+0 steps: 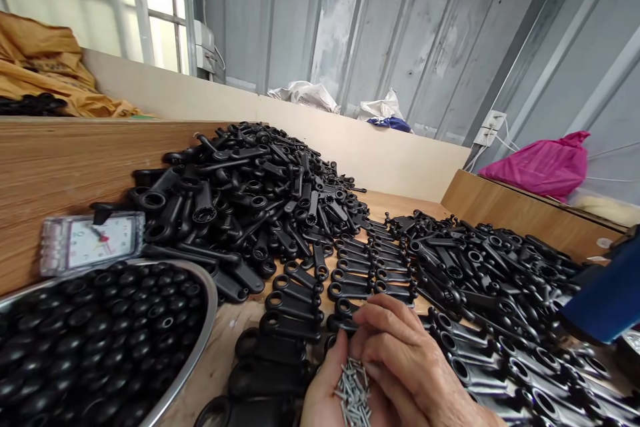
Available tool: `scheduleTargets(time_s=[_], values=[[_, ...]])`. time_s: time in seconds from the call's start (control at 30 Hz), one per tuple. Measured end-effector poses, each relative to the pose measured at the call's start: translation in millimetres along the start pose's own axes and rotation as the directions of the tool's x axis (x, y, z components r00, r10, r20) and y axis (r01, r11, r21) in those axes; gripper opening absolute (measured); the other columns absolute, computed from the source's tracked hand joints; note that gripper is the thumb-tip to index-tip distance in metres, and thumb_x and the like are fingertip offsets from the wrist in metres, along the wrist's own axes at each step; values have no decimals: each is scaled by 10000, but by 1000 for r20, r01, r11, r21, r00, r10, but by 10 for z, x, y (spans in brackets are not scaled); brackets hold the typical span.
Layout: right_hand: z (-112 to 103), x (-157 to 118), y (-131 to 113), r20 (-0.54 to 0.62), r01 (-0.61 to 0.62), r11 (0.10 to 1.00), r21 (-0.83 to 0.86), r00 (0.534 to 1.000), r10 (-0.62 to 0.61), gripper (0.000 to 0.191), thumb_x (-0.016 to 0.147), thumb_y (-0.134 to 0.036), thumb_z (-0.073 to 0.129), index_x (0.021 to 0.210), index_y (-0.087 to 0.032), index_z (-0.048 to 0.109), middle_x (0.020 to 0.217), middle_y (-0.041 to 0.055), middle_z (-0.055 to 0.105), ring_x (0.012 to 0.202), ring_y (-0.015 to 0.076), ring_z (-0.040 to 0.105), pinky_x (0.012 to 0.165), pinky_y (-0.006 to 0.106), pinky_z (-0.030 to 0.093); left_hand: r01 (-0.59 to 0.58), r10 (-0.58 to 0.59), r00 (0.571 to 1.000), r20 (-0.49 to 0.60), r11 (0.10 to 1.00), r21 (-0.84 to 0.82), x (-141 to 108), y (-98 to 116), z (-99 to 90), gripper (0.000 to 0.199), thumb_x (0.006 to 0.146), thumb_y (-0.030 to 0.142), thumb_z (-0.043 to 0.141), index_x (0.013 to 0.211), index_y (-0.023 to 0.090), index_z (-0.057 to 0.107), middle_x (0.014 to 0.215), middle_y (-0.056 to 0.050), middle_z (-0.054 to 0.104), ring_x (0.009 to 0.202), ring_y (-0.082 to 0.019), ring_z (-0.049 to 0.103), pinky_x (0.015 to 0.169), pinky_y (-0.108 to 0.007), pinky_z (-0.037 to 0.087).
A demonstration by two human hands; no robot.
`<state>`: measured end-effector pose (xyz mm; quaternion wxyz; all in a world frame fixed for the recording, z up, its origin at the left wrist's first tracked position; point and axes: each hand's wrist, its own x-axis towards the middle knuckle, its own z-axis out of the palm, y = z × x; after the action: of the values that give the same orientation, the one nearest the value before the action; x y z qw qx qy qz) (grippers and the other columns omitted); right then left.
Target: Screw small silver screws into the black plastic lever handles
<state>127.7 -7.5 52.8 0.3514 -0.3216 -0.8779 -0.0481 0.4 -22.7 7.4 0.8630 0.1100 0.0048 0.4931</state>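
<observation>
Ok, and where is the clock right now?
In the head view, the clock sits at the left, just beyond the metal bowl of black balls and left of the large heap of black levers.

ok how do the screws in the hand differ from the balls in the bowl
The screws are thin and straight; the balls are round. The screws are silvery, the balls black. The screws lie in the cupped left hand, the balls in a metal bowl. Both are loose heaps.
</observation>
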Motion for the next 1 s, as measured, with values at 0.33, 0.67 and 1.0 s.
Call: scheduleTargets(time_s=[0.33, 0.67, 1.0], values=[[-148, -4, -19, 141, -10, 1000, 22, 990, 7, 189, 930, -236, 447, 936, -223, 635, 1135, 85, 631, 1148, 240, 524, 965, 372, 484, 1, -1, 1000, 11, 1000, -19, 20, 40, -59, 272, 924, 359, 544, 1161, 228, 565, 1245, -81, 554, 1019, -217, 581, 863, -436, 505], [-108, -108, -144, 149, -60, 978, -198, 985, 90, 183, 910, -343, 539, 836, -289, 697, 1219, 3, 624, 1236, 287, 462, 968, 433, 467, 18, -17, 1000, 23, 999, -39, 9, 42, -120, 295, 956, 313, 439, 1133, 187, 638, 1232, -99, 618, 1210, -271, 513, 962, -418, 439], [-23, -146, -73, 33, -44, 993, -106, 998, 48, 250, 955, -289, 423, 851, -250, 647, 1170, 39, 639, 1193, 240, 505, 970, 384, 469, -13, 9, 999, -45, 996, -87, 15, -2, -83, 291, 911, 349, 572, 1158, 196, 576, 1245, -85, 580, 1067, -235, 586, 910, -478, 484]])
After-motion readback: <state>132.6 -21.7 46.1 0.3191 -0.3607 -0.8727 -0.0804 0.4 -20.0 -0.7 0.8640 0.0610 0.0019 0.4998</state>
